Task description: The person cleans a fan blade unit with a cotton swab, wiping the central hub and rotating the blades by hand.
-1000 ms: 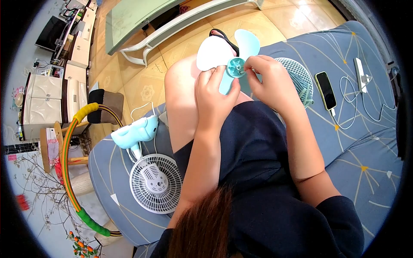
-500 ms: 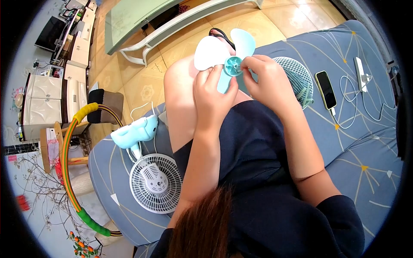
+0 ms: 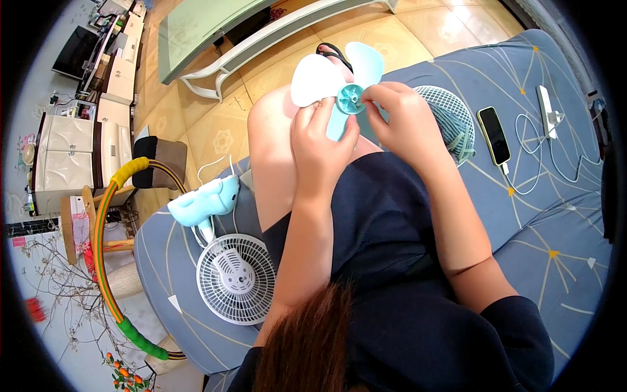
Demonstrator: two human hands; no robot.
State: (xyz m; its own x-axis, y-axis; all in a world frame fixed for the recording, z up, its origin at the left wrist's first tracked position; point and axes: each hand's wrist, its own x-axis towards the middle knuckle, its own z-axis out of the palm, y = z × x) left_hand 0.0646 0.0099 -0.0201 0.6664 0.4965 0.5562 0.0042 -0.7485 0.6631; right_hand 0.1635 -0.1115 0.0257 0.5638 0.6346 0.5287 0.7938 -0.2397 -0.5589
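Note:
A pale blue three-bladed fan blade (image 3: 313, 80) is held above my lap, its turquoise hub (image 3: 351, 98) facing up. My left hand (image 3: 321, 142) grips it from below, fingers behind one blade and thumb beside the hub. At the hub's right edge, my right hand (image 3: 403, 121) has thumb and forefinger closed in a pinch; whatever is between the fingertips is too small to make out. Left of my legs on the couch lie the light blue fan body (image 3: 206, 199) and a white round fan grille (image 3: 236, 279).
A teal mesh basket (image 3: 445, 108) with cord-like strands sits right of my hands. Farther right lie a charging phone (image 3: 494, 137) and a white power strip (image 3: 547, 112). A striped hoop (image 3: 100, 242) stands at the left. A glass-topped table (image 3: 196, 39) is ahead.
The fan blade and both hands have shifted slightly left, and the blade has tilted a little. My grip looks the same.

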